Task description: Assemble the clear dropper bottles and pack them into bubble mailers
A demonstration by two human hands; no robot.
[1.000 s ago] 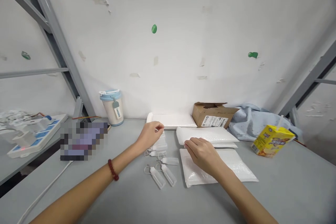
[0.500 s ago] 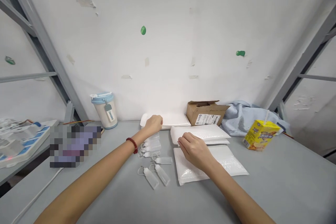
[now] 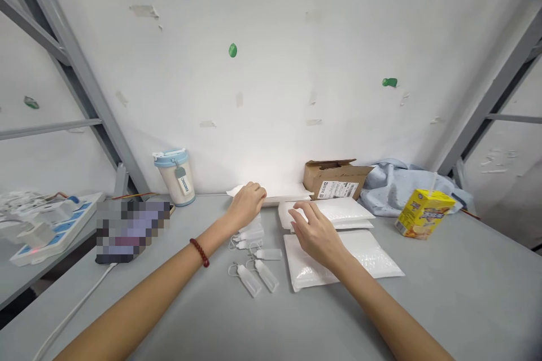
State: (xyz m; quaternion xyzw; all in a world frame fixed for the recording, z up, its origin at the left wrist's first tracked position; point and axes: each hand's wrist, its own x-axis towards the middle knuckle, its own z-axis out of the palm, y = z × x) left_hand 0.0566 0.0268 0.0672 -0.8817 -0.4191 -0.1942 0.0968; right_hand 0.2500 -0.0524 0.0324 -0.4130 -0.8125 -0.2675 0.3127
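Observation:
My left hand (image 3: 248, 203) is at the back of the table, fingers curled over the near edge of a white flat pack (image 3: 283, 193), which looks like stacked bubble mailers. The top one's ends stand slightly raised. My right hand (image 3: 317, 234) hovers over two white bubble mailers, thumb and fingers apart. The nearer bubble mailer (image 3: 359, 256) lies flat; the farther one (image 3: 347, 210) lies behind it. Left of them are several small translucent squeeze bottles with looped caps, among them a front bottle (image 3: 249, 281) and a sideways bottle (image 3: 270, 254). My left hand and wrist hide some bottles.
An open cardboard box (image 3: 328, 180) stands against the wall beside a pale blue cloth (image 3: 392, 180). A yellow drink carton (image 3: 423, 214) with a straw is at right. At left are a lidded cup (image 3: 175, 180), a blurred phone (image 3: 135, 231) with cable and a power strip (image 3: 55, 231).
My right hand's fingers have opened from a pinch near the farther mailer. My left hand stays at the rear stack, whose top edges have risen slightly. The view has shifted a little.

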